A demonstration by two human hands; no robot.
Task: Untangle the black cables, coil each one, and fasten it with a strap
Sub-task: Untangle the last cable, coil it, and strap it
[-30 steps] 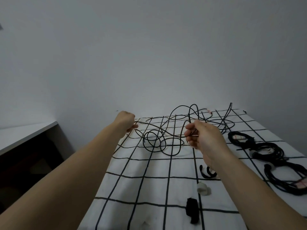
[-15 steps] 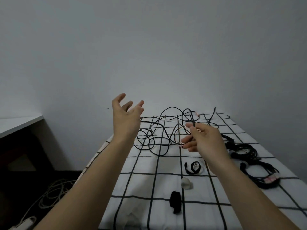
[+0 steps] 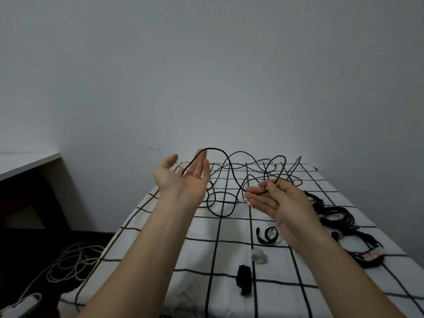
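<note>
Since the earlier frame, the left hand (image 3: 183, 180) has turned palm up, and a strand of the black cable (image 3: 213, 148) now runs across its spread, straight fingers. The right hand (image 3: 282, 203) pinches another section of the same cable between thumb and forefinger, its remaining fingers extended. Between the hands we see the cable arc upward, then drop into loose tangled loops on the far part of the checked cloth (image 3: 231, 253). Coiled black cables (image 3: 337, 214) lie at the right edge of the cloth. A black strap loop (image 3: 260, 238) lies just beside the right wrist. Nearer the camera are a small white roll (image 3: 258, 255) and a rolled black strap (image 3: 244, 280). White cables (image 3: 73, 260) lie on the floor at left.
</note>
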